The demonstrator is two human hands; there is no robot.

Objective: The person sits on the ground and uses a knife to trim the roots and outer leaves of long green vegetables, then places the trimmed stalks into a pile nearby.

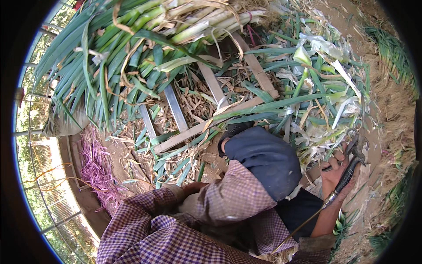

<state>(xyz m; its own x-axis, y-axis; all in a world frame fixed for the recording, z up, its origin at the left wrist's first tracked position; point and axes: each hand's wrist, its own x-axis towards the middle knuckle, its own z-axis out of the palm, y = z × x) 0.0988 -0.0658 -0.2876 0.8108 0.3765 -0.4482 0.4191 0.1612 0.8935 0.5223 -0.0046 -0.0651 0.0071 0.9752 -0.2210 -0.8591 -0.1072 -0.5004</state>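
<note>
My right hand (334,171), at the right, is closed around a trigger-type air gun (346,173) with a curved metal end; a thin hose (298,227) runs down from its grip. My left hand (194,188) rests by my knee at lower middle, its fingers hidden behind the checkered cloth. Ahead of me a large pile of long green onions (132,43) lies across a low rack of wooden slats (211,82) and metal bars (175,107). Its leaves point left, and its white stems and roots point right. A pink tie (250,31) shows near the stem ends.
Peeled skins and cut leaves (316,85) are heaped right of the rack. Purple plastic strips (95,165) lie at the left, near an orange cord (49,170) and a wire-mesh wall (39,198). More green onions (392,56) with roots line the far right. My bent knee (263,161) is in front.
</note>
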